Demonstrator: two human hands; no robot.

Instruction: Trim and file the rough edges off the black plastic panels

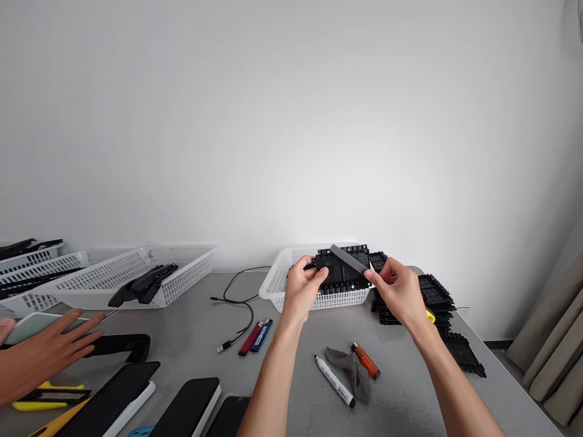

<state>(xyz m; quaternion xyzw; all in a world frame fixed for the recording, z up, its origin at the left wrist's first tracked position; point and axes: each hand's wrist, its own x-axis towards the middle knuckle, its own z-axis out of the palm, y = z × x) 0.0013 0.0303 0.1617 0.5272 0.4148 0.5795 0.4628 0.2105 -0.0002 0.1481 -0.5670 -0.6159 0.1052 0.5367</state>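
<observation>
My left hand (pixel 302 287) grips the left edge of a black ribbed plastic part (pixel 341 270), held up above the grey table. My right hand (pixel 401 290) pinches a flat grey strip (pixel 348 258) that lies slanted across the top of that part. Both hands hover in front of a white mesh basket (pixel 277 285). More black plastic parts are stacked (pixel 437 294) to the right of my right hand.
A white marker (pixel 334 381), a grey cloth (pixel 348 370) and an orange lighter (pixel 365 360) lie near me. Red and blue lighters (pixel 255 337) and a black cable (pixel 239 303) lie left of centre. Another person's hand (pixel 43 352) reaches in at left, by phone cases (pixel 113 400) and white baskets (pixel 182 273).
</observation>
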